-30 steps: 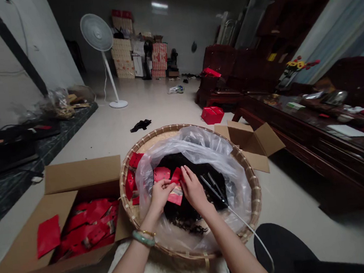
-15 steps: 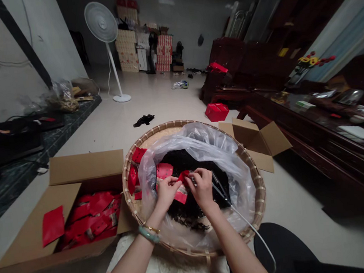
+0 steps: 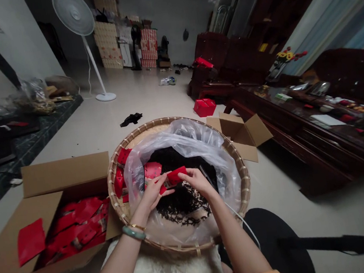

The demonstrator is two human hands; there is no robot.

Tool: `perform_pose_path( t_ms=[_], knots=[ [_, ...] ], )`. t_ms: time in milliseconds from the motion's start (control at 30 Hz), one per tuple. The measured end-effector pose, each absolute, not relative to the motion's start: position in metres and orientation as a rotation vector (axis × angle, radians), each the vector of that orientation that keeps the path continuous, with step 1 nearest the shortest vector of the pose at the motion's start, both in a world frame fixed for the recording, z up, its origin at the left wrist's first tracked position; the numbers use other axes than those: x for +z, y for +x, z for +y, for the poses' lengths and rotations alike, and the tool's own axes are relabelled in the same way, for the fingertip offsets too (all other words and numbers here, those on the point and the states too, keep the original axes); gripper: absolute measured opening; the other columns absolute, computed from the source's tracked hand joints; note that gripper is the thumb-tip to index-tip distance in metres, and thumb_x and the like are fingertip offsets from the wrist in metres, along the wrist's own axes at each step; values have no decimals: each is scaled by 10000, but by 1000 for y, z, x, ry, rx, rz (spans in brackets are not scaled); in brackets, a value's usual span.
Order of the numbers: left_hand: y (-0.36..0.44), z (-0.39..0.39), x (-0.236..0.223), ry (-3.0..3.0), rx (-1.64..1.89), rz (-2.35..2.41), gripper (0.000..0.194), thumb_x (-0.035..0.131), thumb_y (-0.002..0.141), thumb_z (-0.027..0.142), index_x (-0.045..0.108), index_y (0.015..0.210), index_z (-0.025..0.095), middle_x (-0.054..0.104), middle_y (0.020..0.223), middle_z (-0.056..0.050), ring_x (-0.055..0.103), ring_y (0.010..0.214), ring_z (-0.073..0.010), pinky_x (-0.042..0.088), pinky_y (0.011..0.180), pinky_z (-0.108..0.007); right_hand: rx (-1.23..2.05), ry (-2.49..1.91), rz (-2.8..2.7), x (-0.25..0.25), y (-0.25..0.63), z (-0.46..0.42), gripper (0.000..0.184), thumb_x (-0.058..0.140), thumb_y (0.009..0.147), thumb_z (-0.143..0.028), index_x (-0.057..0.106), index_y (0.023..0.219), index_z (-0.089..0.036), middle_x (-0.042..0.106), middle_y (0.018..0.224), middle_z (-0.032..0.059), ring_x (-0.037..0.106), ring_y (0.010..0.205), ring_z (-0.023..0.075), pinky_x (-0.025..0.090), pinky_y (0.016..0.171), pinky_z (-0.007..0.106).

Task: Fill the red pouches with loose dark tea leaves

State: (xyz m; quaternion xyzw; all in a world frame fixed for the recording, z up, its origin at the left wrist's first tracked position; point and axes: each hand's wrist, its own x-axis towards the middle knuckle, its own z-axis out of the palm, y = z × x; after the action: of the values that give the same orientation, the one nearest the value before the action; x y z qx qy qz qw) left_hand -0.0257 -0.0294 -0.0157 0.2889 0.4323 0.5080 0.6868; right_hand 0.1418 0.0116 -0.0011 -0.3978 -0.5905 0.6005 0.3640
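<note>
Both my hands are closed on a small red packet [image 3: 177, 176], held over a round woven bamboo tray [image 3: 244, 182]. My left hand [image 3: 152, 193] grips its left end, and my right hand [image 3: 197, 182] pinches its upper right corner. Below them, an opened clear plastic bag [image 3: 187, 142] lines the tray and holds a heap of dark, loose, shredded dried stuff [image 3: 185, 204]. A lighter red packet [image 3: 153, 169] rests on the heap beside my left hand. A thin dark tool with a white cord [image 3: 242, 219] lies partly hidden behind my right hand.
A cardboard box [image 3: 65, 167] full of red packets stands to the left, with one red packet [image 3: 31, 241] on its flap. Beyond the tray at right is another open box [image 3: 250, 133]. A black round base [image 3: 280, 248] sits at lower right. Further off stands a white fan [image 3: 93, 63].
The red packet has been turned flat and extended between my hands. My hands have drifted slightly left in view, along with the whole scene. More of the dark shreds now shows.
</note>
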Motion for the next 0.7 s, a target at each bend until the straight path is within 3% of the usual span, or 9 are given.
perform_pose_path(
  t_ms=[200, 333, 467, 600, 700],
  knots=[
    [-27, -28, -21, 579, 1112, 930, 419, 535, 808, 502, 663, 1026, 167, 712, 949, -136, 659, 903, -251, 566, 675, -370, 1675, -1002, -1520, -1, 145, 12, 534, 566, 704, -626, 715, 837, -131, 706, 715, 36, 634, 704, 200, 452, 828, 391],
    [-29, -27, -16, 614, 1148, 994, 412, 572, 782, 490, 678, 987, 149, 721, 891, -131, 674, 840, -244, 561, 631, -344, 1753, -931, -1490, -3, 147, 10, 560, 551, 715, -643, 711, 881, -132, 712, 766, 45, 631, 735, 193, 429, 863, 383],
    [-28, -26, -14, 665, 1146, 1066, 456, 557, 762, 540, 691, 933, 138, 730, 789, -105, 685, 778, -246, 549, 613, -332, 1811, -940, -1534, -1, 150, 8, 625, 414, 793, -665, 709, 893, -123, 712, 810, 53, 613, 781, 190, 418, 872, 373],
    [-29, -23, -20, 778, 1146, 1172, 541, 494, 759, 610, 704, 863, 123, 726, 760, -115, 677, 806, -254, 535, 686, -340, 1804, -933, -1684, 1, 152, 5, 562, 439, 801, -635, 716, 884, -153, 714, 834, 29, 608, 795, 186, 407, 901, 368],
    [-30, -20, -23, 964, 1164, 1269, 557, 432, 792, 608, 702, 888, 131, 720, 868, -124, 651, 903, -256, 503, 795, -356, 1775, -973, -1675, -2, 152, 6, 603, 361, 815, -665, 719, 868, -183, 715, 798, 16, 616, 800, 187, 419, 905, 388]
  ],
)
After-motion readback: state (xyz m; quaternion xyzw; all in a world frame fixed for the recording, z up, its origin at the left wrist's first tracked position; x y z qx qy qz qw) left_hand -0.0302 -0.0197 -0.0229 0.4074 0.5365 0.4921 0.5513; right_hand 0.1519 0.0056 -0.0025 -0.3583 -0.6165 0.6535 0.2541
